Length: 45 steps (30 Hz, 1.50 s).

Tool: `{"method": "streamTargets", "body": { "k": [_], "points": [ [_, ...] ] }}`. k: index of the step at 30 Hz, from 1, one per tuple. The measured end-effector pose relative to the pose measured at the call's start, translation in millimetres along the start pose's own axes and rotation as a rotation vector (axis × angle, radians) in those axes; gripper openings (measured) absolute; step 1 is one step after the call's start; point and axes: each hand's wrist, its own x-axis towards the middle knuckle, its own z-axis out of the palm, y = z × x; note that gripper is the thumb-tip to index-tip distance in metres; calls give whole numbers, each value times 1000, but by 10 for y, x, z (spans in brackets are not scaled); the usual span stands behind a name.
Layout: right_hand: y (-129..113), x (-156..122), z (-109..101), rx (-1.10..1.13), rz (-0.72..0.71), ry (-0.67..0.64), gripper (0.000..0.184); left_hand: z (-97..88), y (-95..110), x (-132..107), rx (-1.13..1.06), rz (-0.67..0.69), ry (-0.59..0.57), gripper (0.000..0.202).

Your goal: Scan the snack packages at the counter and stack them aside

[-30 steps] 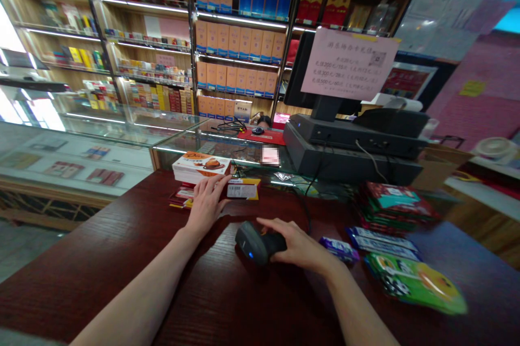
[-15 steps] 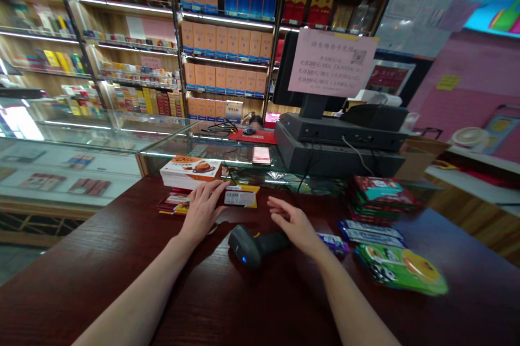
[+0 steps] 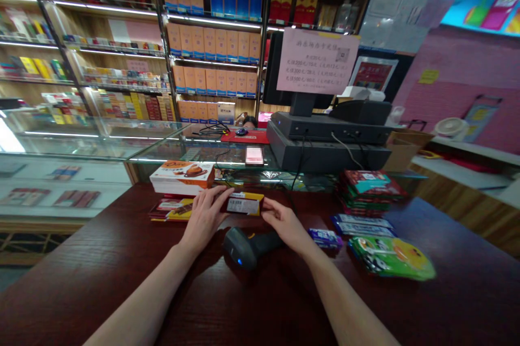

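A yellow and dark-red snack box (image 3: 244,204), its barcode label turned toward me, is held level between both hands above the dark wooden counter. My left hand (image 3: 206,213) grips its left end, fingers over the top edge. At the right end, my right hand (image 3: 282,221) has its fingertips closed against the edge, with the thumb nearer me. A black barcode scanner (image 3: 247,248) with a lit blue light lies just in front of the box. Behind my left hand are similar red and yellow packs (image 3: 173,208) and a white and orange box (image 3: 182,177).
On the right lie a purple packet (image 3: 326,239), blue packets (image 3: 363,225), a green snack bag (image 3: 392,258) and a stack of red-brown packs (image 3: 368,191). Beyond stands a register with a monitor (image 3: 274,70). Behind the glass case, the top of a person's head (image 3: 249,121) shows.
My right hand has come left and now touches the snack box's right end. The box has moved slightly right, and my view has shifted a little to the right.
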Motion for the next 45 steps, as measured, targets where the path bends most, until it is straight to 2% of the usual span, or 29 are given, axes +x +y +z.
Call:
{"method": "streamTargets", "body": {
  "k": [5, 15, 20, 27, 33, 36, 40, 45],
  "points": [
    [-10, -4, 12, -14, 13, 18, 50, 9, 10, 6, 17, -81, -7, 66],
    [-8, 3, 36, -3, 2, 31, 49, 53, 20, 14, 11, -83, -63, 78],
    [17, 17, 23, -1, 27, 91, 53, 96, 15, 12, -202, -86, -61, 79],
    [161, 49, 26, 52, -11, 164, 58, 184, 6, -19, -489, -269, -34, 54],
    [227, 73, 50, 97, -43, 226, 56, 181, 35, 7, -722, -491, -62, 53],
    [211, 68, 69, 154, -10, 225, 58, 187, 53, 21, -833, -556, -21, 53],
    [171, 71, 98, 219, -2, 242, 53, 205, 57, 27, -900, -633, 29, 50],
    [155, 107, 140, 302, -14, 311, 55, 195, 73, 42, -868, -585, 85, 32]
  ]
}}
